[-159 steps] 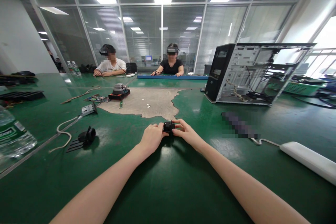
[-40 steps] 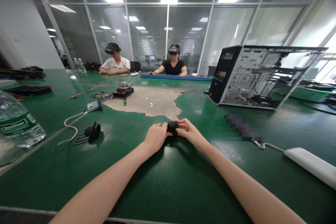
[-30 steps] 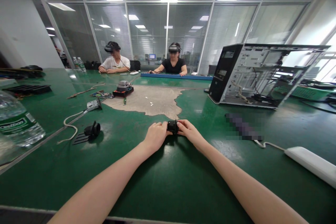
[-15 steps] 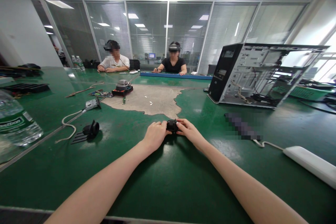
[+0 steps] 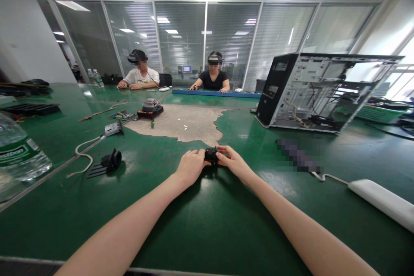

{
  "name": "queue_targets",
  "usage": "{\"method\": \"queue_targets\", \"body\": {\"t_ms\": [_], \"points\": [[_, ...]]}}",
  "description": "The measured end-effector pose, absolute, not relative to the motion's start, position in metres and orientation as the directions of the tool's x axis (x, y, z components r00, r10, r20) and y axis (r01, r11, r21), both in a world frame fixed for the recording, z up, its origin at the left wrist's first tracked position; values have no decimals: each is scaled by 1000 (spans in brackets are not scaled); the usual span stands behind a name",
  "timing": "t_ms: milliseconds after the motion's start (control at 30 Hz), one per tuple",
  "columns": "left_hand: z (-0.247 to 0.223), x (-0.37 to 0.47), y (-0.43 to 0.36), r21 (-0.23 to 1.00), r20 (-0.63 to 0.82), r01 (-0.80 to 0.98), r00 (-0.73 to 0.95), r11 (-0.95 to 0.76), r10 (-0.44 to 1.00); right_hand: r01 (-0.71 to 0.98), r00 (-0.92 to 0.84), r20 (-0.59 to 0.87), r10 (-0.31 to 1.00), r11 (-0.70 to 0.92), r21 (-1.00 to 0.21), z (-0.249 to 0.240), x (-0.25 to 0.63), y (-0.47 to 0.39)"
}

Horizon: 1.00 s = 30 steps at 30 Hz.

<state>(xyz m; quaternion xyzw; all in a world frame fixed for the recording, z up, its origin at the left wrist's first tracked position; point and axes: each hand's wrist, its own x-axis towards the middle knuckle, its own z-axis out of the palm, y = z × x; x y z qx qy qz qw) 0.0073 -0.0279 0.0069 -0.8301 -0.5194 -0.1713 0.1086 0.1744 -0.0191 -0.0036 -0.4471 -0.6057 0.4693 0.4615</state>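
Left hand (image 5: 190, 167) closed around the left end of a small black cylindrical part with a raised rim (image 5: 211, 155), likely plastic; right hand (image 5: 234, 160) in a narrow pinch, thumb and fingertips at the rimmed right end. Part lies level between the hands, midway across the green-topped counter (image 5: 207, 233) and well in from its near edge; contact with the surface below cannot be told. Step in hand, as judged: two-handed work on this part, left hand steadying, right hand working the rim. Next move would call for a firm left hold and fine fingertip control on the right; whether the rim turns or pulls is not readable. Toward the counter's left edge: a black round part with flat prongs (image 5: 111, 160), a beige cord (image 5: 84, 153) by a silver metal box (image 5: 113, 128), then a clear plastic bottle with green label (image 5: 19, 155). Toward the right edge: a white elongated plastic bar (image 5: 381, 200) and, farther back, an open black-and-silver computer case (image 5: 274, 90). At the far edge, two seated people (image 5: 213, 79).
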Motion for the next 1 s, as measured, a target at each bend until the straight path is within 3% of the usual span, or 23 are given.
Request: {"method": "queue_targets", "body": {"t_ms": [167, 333, 533, 667, 800, 1000], "points": [[8, 7, -28, 0, 399, 901, 398, -434, 826, 66, -252, 103, 962, 123, -990, 5, 176, -27], [8, 7, -28, 3, 395, 899, 401, -438, 826, 34, -212, 64, 975, 73, -997, 9, 175, -30], [9, 8, -29, 1, 392, 901, 398, -433, 829, 117, -192, 131, 973, 155, -981, -4, 174, -19], [9, 8, -29, 0, 390, 901, 399, -433, 830, 213, -283, 177, 943, 242, -947, -3, 180, -19], [8, 7, -28, 4, 401, 899, 399, -437, 825, 145, -386, 238, 891, 313, -939, 4, 185, -24], [8, 8, -28, 9, 384, 903, 395, -431, 835, 142, -237, 207, 949, 244, -959, -2, 178, -19]]}}
